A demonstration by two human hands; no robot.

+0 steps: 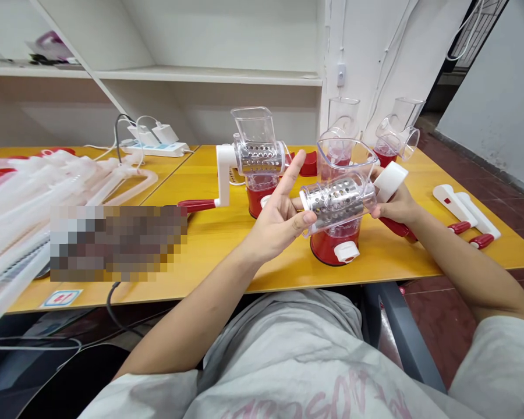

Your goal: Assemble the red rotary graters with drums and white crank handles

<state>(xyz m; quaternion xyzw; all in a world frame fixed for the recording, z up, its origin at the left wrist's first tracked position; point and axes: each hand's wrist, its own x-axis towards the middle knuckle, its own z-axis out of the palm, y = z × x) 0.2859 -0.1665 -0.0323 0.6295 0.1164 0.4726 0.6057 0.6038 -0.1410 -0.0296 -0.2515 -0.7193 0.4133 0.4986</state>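
- Front grater [339,220]: stood on the counter [218,247]; steel drum [329,201] already seated in the clear housing [351,156].
- Left hand [274,226]: spread wide, index finger raised, thumb set against the housing's left end.
- Right hand [400,202]: closed around the white crank [392,179], which is held at the housing's right end; whether it is locked on cannot be told.
- Left grater [258,158]: drum and crank both fitted; judged complete.
- Rear graters, two [343,110] [395,137]: no drum or crank seen fitted; judged outstanding.
- Loose cranks, two [453,203] [479,216]: laid at right, unattached.
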